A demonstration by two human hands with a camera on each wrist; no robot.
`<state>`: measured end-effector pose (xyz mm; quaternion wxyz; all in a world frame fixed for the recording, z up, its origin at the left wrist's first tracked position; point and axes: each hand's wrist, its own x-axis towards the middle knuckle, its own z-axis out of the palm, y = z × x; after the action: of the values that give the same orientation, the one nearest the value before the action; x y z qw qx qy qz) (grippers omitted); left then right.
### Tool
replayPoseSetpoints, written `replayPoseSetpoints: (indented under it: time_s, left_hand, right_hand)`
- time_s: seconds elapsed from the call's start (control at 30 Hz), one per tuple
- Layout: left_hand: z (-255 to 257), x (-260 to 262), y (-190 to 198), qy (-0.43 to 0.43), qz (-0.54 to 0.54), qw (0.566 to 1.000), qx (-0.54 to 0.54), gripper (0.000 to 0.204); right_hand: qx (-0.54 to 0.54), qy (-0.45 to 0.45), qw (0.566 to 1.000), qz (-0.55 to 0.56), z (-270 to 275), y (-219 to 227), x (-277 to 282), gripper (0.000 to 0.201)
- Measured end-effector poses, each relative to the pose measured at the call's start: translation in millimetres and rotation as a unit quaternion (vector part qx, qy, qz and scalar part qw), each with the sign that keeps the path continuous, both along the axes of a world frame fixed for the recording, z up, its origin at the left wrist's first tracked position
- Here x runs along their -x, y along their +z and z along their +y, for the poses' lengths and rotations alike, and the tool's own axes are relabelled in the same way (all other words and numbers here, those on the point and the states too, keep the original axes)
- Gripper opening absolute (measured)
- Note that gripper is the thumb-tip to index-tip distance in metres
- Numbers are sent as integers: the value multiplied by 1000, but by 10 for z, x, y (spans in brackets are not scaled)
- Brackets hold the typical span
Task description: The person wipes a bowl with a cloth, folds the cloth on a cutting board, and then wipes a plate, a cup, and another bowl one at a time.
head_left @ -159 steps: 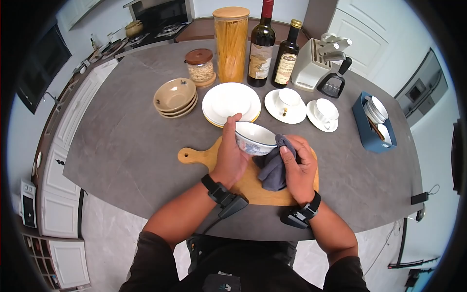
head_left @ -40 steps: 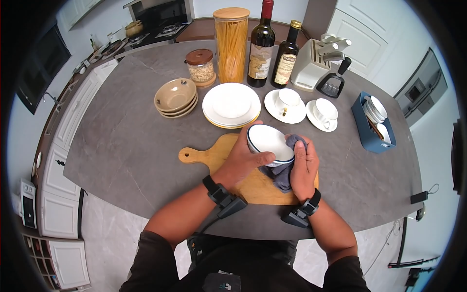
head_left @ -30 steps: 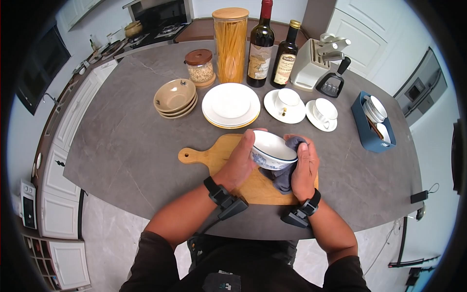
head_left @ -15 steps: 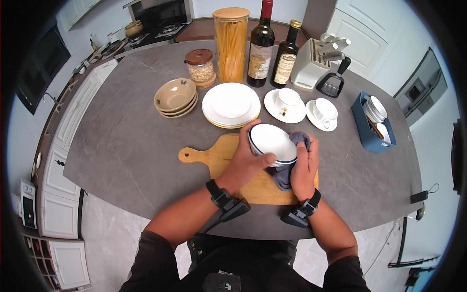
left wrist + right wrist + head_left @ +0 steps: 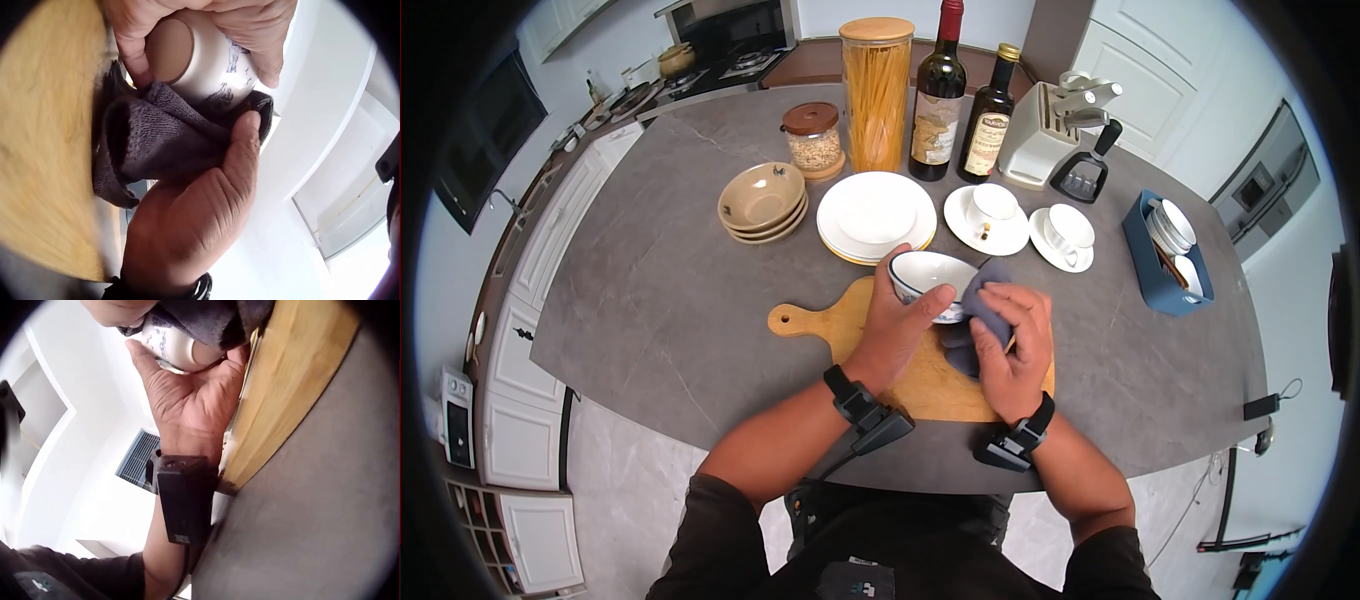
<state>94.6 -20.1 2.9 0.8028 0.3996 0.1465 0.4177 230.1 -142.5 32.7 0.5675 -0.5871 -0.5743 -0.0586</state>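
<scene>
A white bowl (image 5: pixel 932 271) with a blue rim and blue pattern is held tilted over the wooden cutting board (image 5: pixel 930 385). My left hand (image 5: pixel 897 325) grips its left side, thumb at the near rim and the other fingers round the outside. In the left wrist view the bowl's unglazed base (image 5: pixel 173 50) faces the camera. My right hand (image 5: pixel 1017 345) pinches a dark grey cloth (image 5: pixel 987 298) against the bowl's right rim, and the cloth's loose end hangs below. In the right wrist view the left palm (image 5: pixel 194 403) cups the bowl from beneath.
Beyond the board stand a stack of white plates (image 5: pixel 876 215), tan bowls (image 5: pixel 761 198) and two cups (image 5: pixel 993 204) on saucers. A pasta jar (image 5: pixel 876 100), wine bottle (image 5: pixel 937 100), dark bottle (image 5: pixel 988 120) and knife block (image 5: pixel 1040 135) line the back. A blue bin (image 5: pixel 1152 262) sits right.
The bowl has shifted slightly left and turned so its inside shows less. My right hand has moved left with the cloth, its fingers now over the cloth at the rim.
</scene>
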Motion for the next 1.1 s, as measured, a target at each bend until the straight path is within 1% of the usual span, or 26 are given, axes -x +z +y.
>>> replayPoseSetpoints:
  time_s: [0.07,0.1,0.13,0.2,0.3,0.33,0.4,0.47,0.5,0.57,0.63,0.77,0.8,0.83,0.87,0.93,0.97,1.03,1.07,1.1]
  left_hand:
    - [7,-2,-18,14,11,1000,-5,94]
    - [5,7,-3,9,13,1000,14,93]
    - [3,11,5,3,14,999,33,93]
    - [5,16,-1,-2,16,999,35,93]
    - [18,12,-25,-7,26,999,26,93]
    - [20,10,-33,-8,34,999,16,92]
    - [4,4,-32,-12,24,999,19,91]
    - [1,1,-27,-15,13,1000,22,89]
    - [3,1,-25,-24,-1,999,29,85]
    - [7,5,-24,-33,-16,999,35,81]
    - [15,21,0,-74,-51,994,59,75]
    - [50,33,-55,-106,-76,989,75,71]
    - [46,42,-51,-110,-59,989,76,72]
    - [45,48,-46,-114,-42,989,78,77]
    - [45,51,-40,-115,-42,989,78,77]
    - [42,58,5,-140,-42,984,102,86]
    - [56,60,2,-141,-42,984,102,86]
    - [91,62,5,-183,-61,973,124,94]
    - [102,61,8,-183,-60,973,124,94]
    - [107,61,31,-203,-61,967,138,99]
  right_hand:
    - [-12,26,992,-122,-23,111,66,38]
    - [-9,42,992,-122,-30,133,78,43]
    - [-9,41,992,-121,-34,145,69,43]
    - [-17,90,992,-91,-23,165,42,36]
    - [-20,97,992,-73,10,54,-27,34]
    - [-20,97,992,-72,21,31,-21,34]
    - [-21,80,996,-14,40,-1,9,33]
    - [-23,81,996,-11,49,-26,3,35]
    - [-25,82,996,-8,54,-29,1,36]
    - [-21,72,997,-22,45,12,6,35]
    - [-17,62,997,-36,44,27,-1,35]
    - [-23,55,997,-49,36,33,-20,34]
    - [-24,56,997,-48,34,35,-20,34]
    - [-24,55,997,-48,33,34,-23,34]
    - [-25,56,997,-45,30,32,-27,34]
    - [-26,56,997,-43,25,26,-31,34]
    - [-29,57,997,-35,23,22,-30,33]
    - [-31,58,997,-27,23,8,-37,33]
    - [-34,65,997,-21,27,-6,-48,33]
    - [-38,72,997,-14,29,-12,-56,33]
